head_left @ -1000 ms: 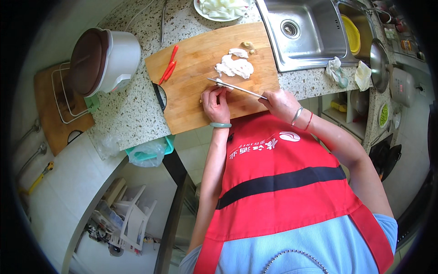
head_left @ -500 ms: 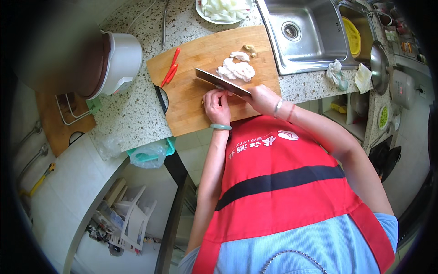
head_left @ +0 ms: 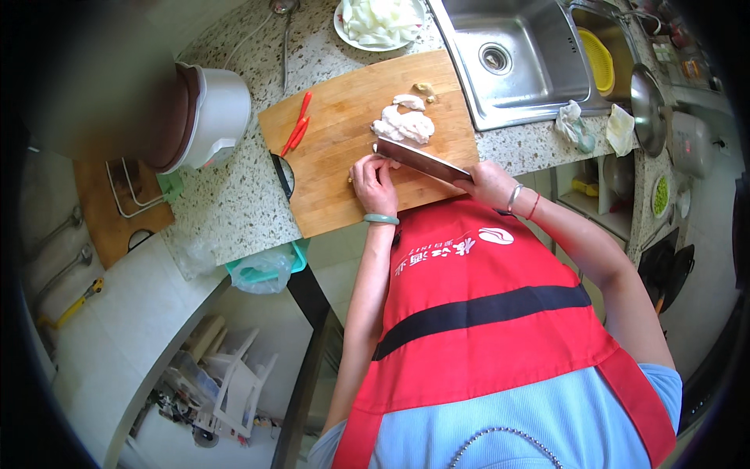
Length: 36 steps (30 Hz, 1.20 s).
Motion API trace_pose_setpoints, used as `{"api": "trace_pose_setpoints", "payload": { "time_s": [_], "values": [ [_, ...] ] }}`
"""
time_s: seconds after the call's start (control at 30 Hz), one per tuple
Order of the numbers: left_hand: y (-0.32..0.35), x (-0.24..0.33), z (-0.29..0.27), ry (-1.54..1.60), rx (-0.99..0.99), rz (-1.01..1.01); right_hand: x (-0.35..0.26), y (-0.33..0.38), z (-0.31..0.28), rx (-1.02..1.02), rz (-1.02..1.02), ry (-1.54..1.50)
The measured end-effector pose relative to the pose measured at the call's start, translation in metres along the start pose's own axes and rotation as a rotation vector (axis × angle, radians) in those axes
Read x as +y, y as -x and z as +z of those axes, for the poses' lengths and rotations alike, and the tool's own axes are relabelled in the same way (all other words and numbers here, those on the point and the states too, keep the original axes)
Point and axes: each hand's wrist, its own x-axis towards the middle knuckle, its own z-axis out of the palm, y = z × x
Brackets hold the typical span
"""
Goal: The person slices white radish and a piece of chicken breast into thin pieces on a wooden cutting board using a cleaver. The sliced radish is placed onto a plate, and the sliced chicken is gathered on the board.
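My right hand (head_left: 492, 186) is closed round the handle of a broad-bladed kitchen knife (head_left: 422, 161). The blade slants across a wooden cutting board (head_left: 336, 109), its tip beside the fingers of my left hand (head_left: 375, 184). Those fingers are curled and pressed down on the board; what they hold is mostly hidden, though a small pale bit shows by the blade. Just beyond the knife lies a pile of pale sliced meat (head_left: 403, 125), with a separate pale piece (head_left: 408, 102) and some yellowish bits (head_left: 423, 88) behind it. Red chili peppers (head_left: 297, 129) lie at the board's left.
At the back stands a plate of pale green-white slices (head_left: 381, 22). A steel sink (head_left: 508, 55) is at the back right, with cloths (head_left: 621, 130) beside it. On the left are a white rice cooker (head_left: 223, 113), a ladle (head_left: 285, 55) and a turquoise bin (head_left: 266, 270) with a bag.
The knife and my right hand have moved right and toward me, bringing the blade's tip close to my left fingers. My left hand keeps its place on the board.
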Motion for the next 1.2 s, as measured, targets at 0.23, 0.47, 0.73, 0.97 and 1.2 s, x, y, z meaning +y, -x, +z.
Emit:
{"api": "trace_pose_setpoints", "payload": {
  "time_s": [0.23, 0.47, 0.73, 0.97, 1.2],
  "values": [
    [-0.002, 0.008, -0.007, 0.047, -0.079, -0.054, -0.023, 0.004, -0.023, 0.278, -0.048, 0.005],
    [-0.015, 0.025, -0.015, 0.041, -0.246, -0.196, -0.002, 0.008, -0.04, 0.428, 0.082, 0.083],
    [-0.044, 0.026, 0.0, -0.015, -0.249, -0.18, 0.001, 0.003, -0.025, 0.412, 0.104, 0.188],
    [-0.034, 0.034, -0.006, -0.218, -0.302, -0.196, 0.007, 0.019, -0.023, 0.287, 0.007, -0.05],
    [-0.041, 0.052, 0.01, -0.266, -0.317, -0.272, 0.034, -0.004, -0.036, 0.076, 0.177, -0.355]
  ]
}}
